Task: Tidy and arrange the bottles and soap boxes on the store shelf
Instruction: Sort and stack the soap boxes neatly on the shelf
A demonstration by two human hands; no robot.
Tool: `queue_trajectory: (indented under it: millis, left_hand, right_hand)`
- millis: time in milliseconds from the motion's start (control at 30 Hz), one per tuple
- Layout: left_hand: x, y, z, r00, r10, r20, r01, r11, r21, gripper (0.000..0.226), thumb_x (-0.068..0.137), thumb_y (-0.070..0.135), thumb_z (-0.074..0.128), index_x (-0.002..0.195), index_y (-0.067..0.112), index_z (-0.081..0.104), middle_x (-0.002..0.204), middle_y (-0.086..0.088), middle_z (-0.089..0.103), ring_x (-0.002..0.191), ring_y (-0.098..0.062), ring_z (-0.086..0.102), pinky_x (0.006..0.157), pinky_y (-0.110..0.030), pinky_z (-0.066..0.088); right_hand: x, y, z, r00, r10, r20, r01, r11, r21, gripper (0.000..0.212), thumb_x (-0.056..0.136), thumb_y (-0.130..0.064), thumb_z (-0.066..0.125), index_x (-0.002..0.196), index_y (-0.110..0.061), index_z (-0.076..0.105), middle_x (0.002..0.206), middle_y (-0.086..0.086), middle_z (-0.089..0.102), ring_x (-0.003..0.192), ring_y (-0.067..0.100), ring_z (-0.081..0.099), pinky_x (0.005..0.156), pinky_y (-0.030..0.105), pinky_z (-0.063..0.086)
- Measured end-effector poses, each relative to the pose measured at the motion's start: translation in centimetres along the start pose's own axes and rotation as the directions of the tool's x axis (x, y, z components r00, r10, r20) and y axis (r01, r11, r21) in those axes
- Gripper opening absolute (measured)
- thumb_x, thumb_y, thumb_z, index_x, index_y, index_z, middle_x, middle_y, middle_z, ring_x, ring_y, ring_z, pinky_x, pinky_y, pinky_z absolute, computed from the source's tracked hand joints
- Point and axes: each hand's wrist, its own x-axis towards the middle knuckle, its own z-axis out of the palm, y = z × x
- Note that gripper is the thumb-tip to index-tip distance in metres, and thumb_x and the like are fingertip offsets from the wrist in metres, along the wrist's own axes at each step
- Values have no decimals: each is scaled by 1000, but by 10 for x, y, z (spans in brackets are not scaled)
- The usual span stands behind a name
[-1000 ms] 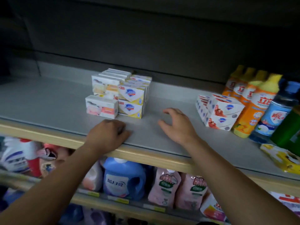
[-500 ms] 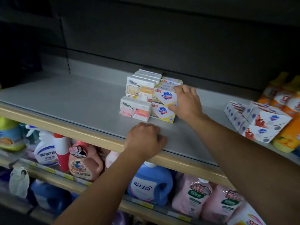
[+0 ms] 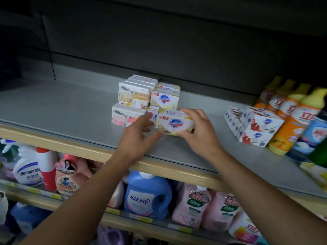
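Two hands work at the grey shelf (image 3: 70, 110). The right hand (image 3: 200, 133) holds a yellow soap box (image 3: 174, 123), fingers over its top edge and thumb under its lower right corner; the box is tilted, label facing the camera, just in front of the soap stack (image 3: 146, 98). The left hand (image 3: 139, 137) has its fingers loosely spread, fingertips touching the box's left end and the stack's lower row; whether this grip pinches anything I cannot tell.

The stack shows at least two yellow boxes and two white-and-pink boxes at the front, with more rows behind, too blurred to count. To the right, well apart, lies a group of red-printed boxes (image 3: 260, 128), about six. Beside them stand four orange bottles (image 3: 292, 124), then a blue bottle (image 3: 313, 137).
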Motion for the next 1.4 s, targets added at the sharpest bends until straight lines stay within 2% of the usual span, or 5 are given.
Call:
queue_trajectory:
  millis: [433,800,933,1267,1400]
  left_hand:
    - [-6,45,79,961,-203,186,265,866,-425,26,90,20,68,114,13,61,88,-16,73,59,-27,66,53,-37,59]
    - [-11,38,81,968,-115,222,145,982,-125,63,73,74,53,69,12,64,56,-14,64,47,-21,57,46,-26,46]
    - [-10,38,86,979,-129,157,138,989,-46,69,72,80,46,50,16,57,46,-12,57,41,-18,52,42,-22,42]
    - [-13,39,83,970,-27,240,89,963,-254,13,89,38,64,93,29,73,81,-16,73,68,-29,65,68,-41,56]
    - [-16,35,77,967,139,215,-74,956,-284,38,86,17,69,116,39,63,78,5,68,65,-14,62,59,-27,54]
  right_hand:
    - [-67,52,-52,970,188,153,-239,844,480,84,77,10,73,136,-40,41,131,-17,55,99,13,68,79,32,58]
    - [-67,75,-52,912,387,134,-334,512,791,6,92,-11,64,91,-17,68,79,12,63,56,20,65,52,25,53]
    - [-66,75,-51,889,442,117,-368,541,756,16,94,-28,63,88,-15,69,75,13,67,50,20,62,46,24,51]
    - [-69,82,-50,945,323,56,-292,751,592,29,86,-34,67,114,-44,62,114,-12,63,103,6,64,81,28,54]
    - [-69,82,-48,942,329,66,-313,791,526,50,87,-17,72,129,-37,52,120,-10,64,113,7,61,99,39,51]
